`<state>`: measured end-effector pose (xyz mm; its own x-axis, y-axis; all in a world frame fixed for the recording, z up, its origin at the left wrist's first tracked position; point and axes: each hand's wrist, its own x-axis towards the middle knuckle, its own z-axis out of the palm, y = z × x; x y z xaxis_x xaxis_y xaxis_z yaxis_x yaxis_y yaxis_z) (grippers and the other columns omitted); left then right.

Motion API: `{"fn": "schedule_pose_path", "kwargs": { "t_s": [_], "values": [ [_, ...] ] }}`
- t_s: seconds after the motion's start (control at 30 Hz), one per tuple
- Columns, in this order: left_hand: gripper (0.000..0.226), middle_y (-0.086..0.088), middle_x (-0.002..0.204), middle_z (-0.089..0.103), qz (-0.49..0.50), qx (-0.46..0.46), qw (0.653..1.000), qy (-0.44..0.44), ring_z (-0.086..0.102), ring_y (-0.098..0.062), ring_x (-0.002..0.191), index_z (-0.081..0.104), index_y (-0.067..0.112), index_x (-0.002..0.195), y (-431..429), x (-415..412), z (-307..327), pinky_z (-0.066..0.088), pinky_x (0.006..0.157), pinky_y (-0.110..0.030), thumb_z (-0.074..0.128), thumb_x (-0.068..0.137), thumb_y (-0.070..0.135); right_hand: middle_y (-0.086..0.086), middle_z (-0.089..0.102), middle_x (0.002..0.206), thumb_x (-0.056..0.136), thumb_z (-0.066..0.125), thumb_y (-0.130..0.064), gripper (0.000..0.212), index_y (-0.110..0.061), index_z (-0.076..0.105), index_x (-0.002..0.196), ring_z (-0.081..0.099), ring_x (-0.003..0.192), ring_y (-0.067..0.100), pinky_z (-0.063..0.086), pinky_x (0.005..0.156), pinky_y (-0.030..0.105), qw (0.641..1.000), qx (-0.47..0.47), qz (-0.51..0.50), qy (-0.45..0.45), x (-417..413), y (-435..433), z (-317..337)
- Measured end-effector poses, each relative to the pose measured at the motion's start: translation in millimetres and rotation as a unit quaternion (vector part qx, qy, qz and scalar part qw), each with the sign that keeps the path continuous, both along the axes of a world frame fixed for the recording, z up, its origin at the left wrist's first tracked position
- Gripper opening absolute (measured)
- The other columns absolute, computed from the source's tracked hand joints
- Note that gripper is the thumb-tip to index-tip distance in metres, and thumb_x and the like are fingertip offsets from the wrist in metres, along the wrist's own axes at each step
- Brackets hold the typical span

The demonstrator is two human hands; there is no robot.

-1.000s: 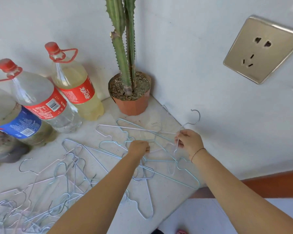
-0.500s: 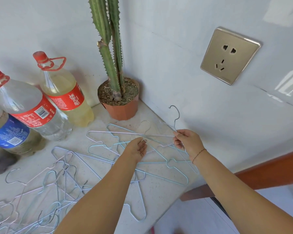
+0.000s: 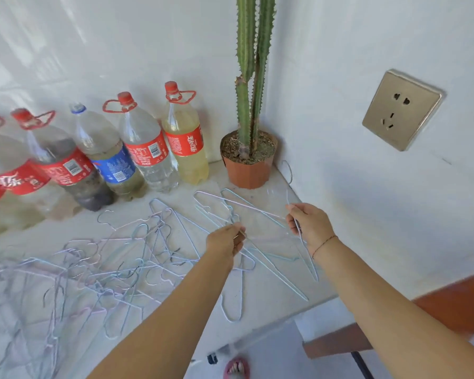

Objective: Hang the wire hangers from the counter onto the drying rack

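1. R hand (image 3: pixel 311 225): fingers curled tight round the neck of one hanger (image 3: pixel 314 269). Its hook points up toward the wall and its body trails down past my wrist. A sec ago it lay in the fan w/ the others; now it's tipped up and mostly pulled clear.
2. L hand (image 3: pixel 225 240): half a sec ago it was flat, pressing the wires down. Now the fingertips pinch a wire in the fanned hangers (image 3: pixel 230 202), holding them back so they don't ride up w/ mine.
3. I'd say this one is nearly separated, but can't tell if the low end is still snagged (wires cross there, too thin to read).
4. Everything else is on the counter (image 3: pixel 268 296): the fan btwn my hands and the big tangled heap (image 3: pixel 115 255) to the left.
5. My head has swung left, so more bottles (image 3: pixel 148 149) show now, beside the cactus pot (image 3: pixel 248 165).
6. Drying rack isn't in view. So the hang itself isn't begun, and most of the job is left.
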<state>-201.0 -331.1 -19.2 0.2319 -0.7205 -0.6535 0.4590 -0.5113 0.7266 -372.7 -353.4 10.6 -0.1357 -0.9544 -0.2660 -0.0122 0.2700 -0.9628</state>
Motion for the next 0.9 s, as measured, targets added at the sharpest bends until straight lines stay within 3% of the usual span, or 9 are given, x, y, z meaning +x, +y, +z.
{"fn": "schedule_pose_path", "kwargs": {
  "t_s": [0.07, 0.23, 0.4, 0.53, 0.63, 0.77, 0.9],
  "values": [
    [0.021, 0.004, 0.051, 0.064, 0.045, -0.018, 0.999, -0.019, 0.057, -0.01, 0.059, 0.061, 0.01, 0.069, 22.7, 9.0, 9.4, 0.044, 0.06, -0.02, 0.058, 0.089, 0.011, 0.011, 0.047, 0.057, 0.09, 0.053, -0.007, 0.026, -0.009, 0.053, 0.064, 0.036, 0.046, 0.017, 0.031, 0.047, 0.023, 0.999, -0.018, 0.042, -0.004, 5.2, 9.6, 7.5],
    [0.013, -0.003, 0.07, 0.061, 0.131, -0.043, 0.989, -0.057, 0.056, -0.011, 0.062, 0.062, 0.012, 0.075, 85.3, 28.0, 41.8, 0.044, 0.061, -0.02, 0.06, 0.088, 0.012, 0.01, 0.05, 0.059, 0.09, 0.053, -0.008, 0.019, -0.004, 0.057, 0.071, 0.039, 0.048, 0.019, 0.034, 0.047, 0.023, 0.99, -0.045, 0.134, -0.002, 14.7, 40.6, 24.2],
    [0.012, -0.003, 0.068, 0.059, 0.199, -0.073, 0.97, -0.12, 0.053, -0.012, 0.058, 0.066, 0.013, 0.076, 164.1, 50.3, 71.9, 0.043, 0.06, -0.021, 0.063, 0.087, 0.015, 0.011, 0.048, 0.056, 0.09, 0.053, -0.011, 0.028, -0.005, 0.055, 0.063, 0.04, 0.037, 0.009, 0.033, 0.041, 0.019, 0.972, -0.072, 0.222, -0.008, 35.6, 77.6, 40.9],
    [0.008, -0.002, 0.069, 0.062, 0.259, -0.077, 0.95, -0.154, 0.055, -0.012, 0.06, 0.07, 0.009, 0.085, 240.6, 72.9, 91.2, 0.049, 0.061, -0.02, 0.067, 0.084, 0.017, 0.007, 0.05, 0.05, 0.09, 0.054, -0.015, 0.032, -0.008, 0.056, 0.059, 0.042, 0.038, 0.011, 0.034, 0.042, 0.019, 0.954, -0.093, 0.285, 0.002, 64.9, 115.9, 56.1],
    [0.011, -0.003, 0.068, 0.061, 0.291, -0.078, 0.938, -0.173, 0.053, -0.014, 0.059, 0.069, 0.009, 0.078, 302.8, 87.8, 104.0, 0.046, 0.063, -0.023, 0.067, 0.084, 0.018, 0.008, 0.051, 0.055, 0.09, 0.055, -0.018, 0.028, -0.006, 0.058, 0.066, 0.042, 0.042, 0.014, 0.036, 0.045, 0.022, 0.934, -0.101, 0.343, 0.003, 90.6, 151.2, 67.9],
    [0.009, -0.003, 0.062, 0.06, 0.343, -0.055, 0.914, -0.208, 0.05, -0.011, 0.048, 0.07, 0.008, 0.077, 389.6, 99.6, 118.1, 0.042, 0.051, -0.019, 0.07, 0.081, 0.016, 0.007, 0.051, 0.057, 0.09, 0.057, -0.02, 0.027, -0.006, 0.057, 0.068, 0.042, 0.047, 0.016, 0.035, 0.047, 0.023, 0.909, -0.097, 0.406, 0.004, 127.4, 210.5, 84.4],
    [0.01, -0.004, 0.062, 0.058, 0.4, -0.045, 0.888, -0.221, 0.048, -0.01, 0.044, 0.069, 0.006, 0.076, 478.9, 101.0, 130.5, 0.04, 0.043, -0.016, 0.069, 0.082, 0.014, 0.007, 0.05, 0.056, 0.09, 0.058, -0.019, 0.025, -0.008, 0.057, 0.067, 0.039, 0.046, 0.015, 0.033, 0.037, 0.015, 0.88, -0.095, 0.465, -0.021, 162.8, 281.0, 98.9]
  ]
}}
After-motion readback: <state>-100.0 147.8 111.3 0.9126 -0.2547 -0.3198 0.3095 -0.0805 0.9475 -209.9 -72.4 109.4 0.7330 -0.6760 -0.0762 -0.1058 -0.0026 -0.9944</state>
